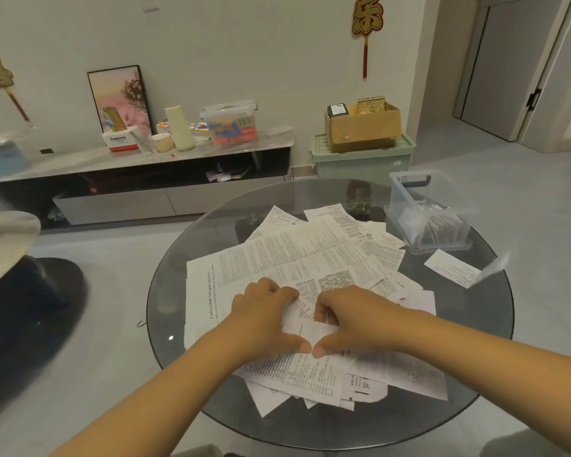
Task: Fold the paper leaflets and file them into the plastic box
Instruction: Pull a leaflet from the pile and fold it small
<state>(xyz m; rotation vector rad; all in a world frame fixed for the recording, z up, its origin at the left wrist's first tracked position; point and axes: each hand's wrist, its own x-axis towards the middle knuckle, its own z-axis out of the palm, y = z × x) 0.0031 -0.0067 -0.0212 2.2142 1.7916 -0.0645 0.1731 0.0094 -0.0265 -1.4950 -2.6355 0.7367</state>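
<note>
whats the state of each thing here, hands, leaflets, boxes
left hand: pinching small leaflet
right hand: pinching small leaflet
small leaflet: partly folded
leaflet pile: loose, unfolded
plastic box: open, holds folded leaflets
single leaflet: lies flat beside box

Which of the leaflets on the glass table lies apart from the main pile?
The small white leaflet at the table's right edge, just in front of the clear plastic box. It lies alone on bare glass, while all the others overlap in the pile.
</note>
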